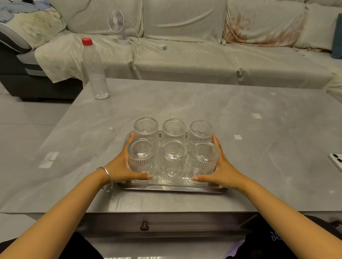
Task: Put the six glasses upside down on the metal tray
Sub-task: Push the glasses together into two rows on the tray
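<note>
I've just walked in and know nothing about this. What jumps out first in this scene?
Six ribbed clear glasses stand upside down in two rows of three on a shiny metal tray near the front edge of a grey marble-look table. The left hand and right hand cup the cluster from either side. Behind, a clear plastic bottle with a red cap stands at the table's far left corner.

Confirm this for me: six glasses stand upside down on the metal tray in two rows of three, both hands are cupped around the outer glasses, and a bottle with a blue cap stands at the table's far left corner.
One detail is wrong: the bottle has a red cap, not blue, as the head view shows. The rest holds: six glasses upside down on the metal tray in two rows of three, with the left hand and right hand cupped around the outer ones.
</note>
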Action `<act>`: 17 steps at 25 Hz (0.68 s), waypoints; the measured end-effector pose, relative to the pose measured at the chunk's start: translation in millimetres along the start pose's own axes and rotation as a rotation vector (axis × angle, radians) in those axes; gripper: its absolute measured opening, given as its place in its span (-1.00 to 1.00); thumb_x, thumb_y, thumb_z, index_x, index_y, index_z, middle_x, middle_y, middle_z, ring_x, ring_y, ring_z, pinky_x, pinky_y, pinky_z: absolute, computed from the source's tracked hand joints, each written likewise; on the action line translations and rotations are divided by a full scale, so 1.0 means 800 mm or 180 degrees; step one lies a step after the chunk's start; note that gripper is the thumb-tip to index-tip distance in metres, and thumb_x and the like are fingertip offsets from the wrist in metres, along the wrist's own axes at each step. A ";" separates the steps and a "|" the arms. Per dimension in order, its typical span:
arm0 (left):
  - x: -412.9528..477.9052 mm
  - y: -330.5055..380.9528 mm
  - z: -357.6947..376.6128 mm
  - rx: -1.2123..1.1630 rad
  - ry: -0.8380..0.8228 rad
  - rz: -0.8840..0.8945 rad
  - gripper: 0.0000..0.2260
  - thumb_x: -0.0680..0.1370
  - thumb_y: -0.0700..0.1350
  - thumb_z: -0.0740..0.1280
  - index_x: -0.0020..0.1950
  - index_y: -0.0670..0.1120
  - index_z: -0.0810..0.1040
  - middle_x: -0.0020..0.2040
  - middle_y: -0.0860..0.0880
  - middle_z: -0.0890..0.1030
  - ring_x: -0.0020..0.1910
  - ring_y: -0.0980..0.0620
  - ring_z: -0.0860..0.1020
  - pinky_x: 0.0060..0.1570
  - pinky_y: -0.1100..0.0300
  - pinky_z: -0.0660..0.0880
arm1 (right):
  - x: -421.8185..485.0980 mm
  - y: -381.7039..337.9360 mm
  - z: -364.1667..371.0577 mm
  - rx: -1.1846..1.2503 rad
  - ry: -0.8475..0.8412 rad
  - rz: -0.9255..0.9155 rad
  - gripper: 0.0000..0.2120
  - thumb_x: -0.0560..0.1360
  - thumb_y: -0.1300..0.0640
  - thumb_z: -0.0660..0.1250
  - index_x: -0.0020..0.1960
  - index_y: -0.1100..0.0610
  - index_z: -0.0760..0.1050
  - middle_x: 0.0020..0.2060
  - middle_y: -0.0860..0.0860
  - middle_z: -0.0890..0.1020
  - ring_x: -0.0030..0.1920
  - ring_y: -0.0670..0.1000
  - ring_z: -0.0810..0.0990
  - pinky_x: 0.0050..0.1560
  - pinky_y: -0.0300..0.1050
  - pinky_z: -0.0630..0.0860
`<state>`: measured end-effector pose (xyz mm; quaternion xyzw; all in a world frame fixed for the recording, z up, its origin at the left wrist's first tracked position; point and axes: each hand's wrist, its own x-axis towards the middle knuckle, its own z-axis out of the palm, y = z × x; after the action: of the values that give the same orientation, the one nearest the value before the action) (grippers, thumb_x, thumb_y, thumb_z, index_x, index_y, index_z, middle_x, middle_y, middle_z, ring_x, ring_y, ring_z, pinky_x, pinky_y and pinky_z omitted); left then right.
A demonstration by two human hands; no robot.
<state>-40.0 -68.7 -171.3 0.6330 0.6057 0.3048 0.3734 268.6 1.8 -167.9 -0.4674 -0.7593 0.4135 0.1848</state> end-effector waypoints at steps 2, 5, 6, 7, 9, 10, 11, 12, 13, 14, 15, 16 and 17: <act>-0.001 -0.002 0.003 -0.0014 0.0082 0.0057 0.22 0.10 0.18 0.57 0.47 0.15 -0.24 0.54 0.13 -0.09 0.48 0.17 0.08 0.37 0.29 0.13 | -0.003 0.005 0.003 -0.0165 0.0111 -0.0026 0.33 0.06 -0.32 0.56 0.48 -0.25 -0.34 0.56 -0.18 -0.10 0.55 0.04 0.00 0.49 0.25 0.10; -0.004 -0.003 0.007 0.0014 0.0155 0.0116 0.19 0.09 0.22 0.55 0.45 0.22 -0.23 0.54 0.12 -0.06 0.47 0.18 0.09 0.31 0.43 0.13 | -0.002 0.005 0.004 -0.0270 0.0127 -0.0063 0.32 0.07 -0.35 0.54 0.49 -0.24 -0.33 0.56 -0.19 -0.10 0.55 0.04 0.00 0.49 0.25 0.09; -0.005 -0.003 0.008 0.0014 0.0180 0.0112 0.19 0.09 0.24 0.55 0.43 0.25 -0.25 0.54 0.12 -0.06 0.47 0.18 0.09 0.31 0.44 0.13 | 0.000 0.004 0.003 -0.0280 0.0115 -0.0045 0.32 0.06 -0.36 0.54 0.49 -0.25 -0.33 0.55 -0.20 -0.11 0.55 0.04 0.00 0.49 0.25 0.09; -0.007 -0.002 0.010 0.0013 0.0212 0.0111 0.19 0.08 0.25 0.54 0.42 0.27 -0.27 0.54 0.11 -0.07 0.47 0.17 0.09 0.33 0.39 0.13 | 0.001 0.002 0.002 -0.0294 0.0106 -0.0048 0.31 0.06 -0.36 0.53 0.49 -0.25 -0.32 0.55 -0.21 -0.12 0.55 0.04 -0.01 0.49 0.26 0.08; -0.011 -0.001 0.014 0.0017 0.0251 0.0142 0.18 0.10 0.25 0.54 0.41 0.30 -0.28 0.54 0.10 -0.06 0.48 0.14 0.09 0.40 0.23 0.14 | 0.004 0.001 0.000 -0.0323 0.0080 -0.0078 0.31 0.06 -0.36 0.53 0.49 -0.24 -0.31 0.55 -0.21 -0.11 0.55 0.03 -0.02 0.49 0.27 0.05; -0.013 -0.001 0.015 0.0017 0.0254 0.0176 0.16 0.11 0.24 0.54 0.41 0.30 -0.27 0.54 0.10 -0.04 0.48 0.14 0.10 0.42 0.19 0.15 | 0.004 0.000 -0.001 -0.0328 0.0056 -0.0069 0.31 0.06 -0.36 0.53 0.49 -0.24 -0.32 0.55 -0.20 -0.12 0.56 0.03 -0.02 0.49 0.27 0.05; -0.014 -0.001 0.016 0.0014 0.0239 0.0196 0.14 0.12 0.24 0.53 0.40 0.33 -0.26 0.54 0.11 -0.03 0.48 0.15 0.10 0.41 0.24 0.16 | 0.005 0.000 -0.002 -0.0325 0.0030 -0.0044 0.32 0.05 -0.36 0.53 0.49 -0.23 -0.33 0.55 -0.20 -0.13 0.56 0.04 -0.04 0.49 0.27 0.05; -0.016 0.000 0.015 0.0006 0.0206 0.0188 0.12 0.12 0.24 0.53 0.37 0.37 -0.26 0.53 0.14 -0.03 0.47 0.17 0.11 0.37 0.36 0.15 | 0.005 0.001 -0.003 -0.0326 0.0008 -0.0012 0.33 0.05 -0.36 0.53 0.49 -0.23 -0.34 0.55 -0.19 -0.15 0.56 0.05 -0.05 0.49 0.27 0.05; -0.017 0.001 0.014 -0.0001 0.0165 0.0162 0.12 0.12 0.25 0.52 0.35 0.39 -0.28 0.52 0.19 -0.03 0.45 0.21 0.10 0.30 0.49 0.14 | 0.004 0.002 -0.003 -0.0337 -0.0009 0.0010 0.35 0.04 -0.36 0.53 0.48 -0.22 -0.36 0.55 -0.19 -0.16 0.56 0.05 -0.07 0.49 0.27 0.03; -0.017 0.002 0.011 -0.0003 0.0130 0.0140 0.13 0.11 0.26 0.52 0.34 0.38 -0.29 0.48 0.29 -0.03 0.43 0.25 0.11 0.26 0.55 0.13 | 0.004 0.002 -0.004 -0.0354 -0.0027 0.0020 0.36 0.04 -0.36 0.53 0.48 -0.22 -0.38 0.55 -0.19 -0.18 0.56 0.05 -0.09 0.50 0.26 0.01; -0.016 0.003 0.008 0.0004 0.0105 0.0120 0.16 0.09 0.26 0.53 0.37 0.34 -0.30 0.42 0.40 -0.03 0.40 0.29 0.12 0.26 0.54 0.14 | 0.004 0.003 -0.005 -0.0371 -0.0053 0.0030 0.38 0.03 -0.36 0.53 0.47 -0.22 -0.40 0.54 -0.20 -0.21 0.56 0.04 -0.11 0.50 0.25 -0.01; -0.015 0.003 0.004 0.0031 0.0078 0.0102 0.20 0.07 0.25 0.53 0.40 0.28 -0.29 0.36 0.46 -0.01 0.38 0.31 0.15 0.30 0.46 0.16 | 0.003 0.002 -0.006 -0.0385 -0.0086 0.0041 0.39 0.02 -0.37 0.53 0.46 -0.23 -0.42 0.54 -0.22 -0.23 0.56 0.04 -0.13 0.51 0.25 -0.03; -0.012 0.005 0.000 0.0068 0.0034 0.0088 0.22 0.06 0.24 0.54 0.42 0.23 -0.29 0.34 0.47 0.03 0.37 0.29 0.17 0.33 0.37 0.17 | 0.003 0.002 -0.007 -0.0385 -0.0114 0.0048 0.39 0.01 -0.38 0.52 0.45 -0.24 -0.44 0.53 -0.23 -0.25 0.55 0.03 -0.14 0.51 0.24 -0.04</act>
<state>-38.5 -78.3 -167.4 0.6437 0.6021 0.3068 0.3591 271.9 7.0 -165.8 -0.4759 -0.7825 0.3765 0.1395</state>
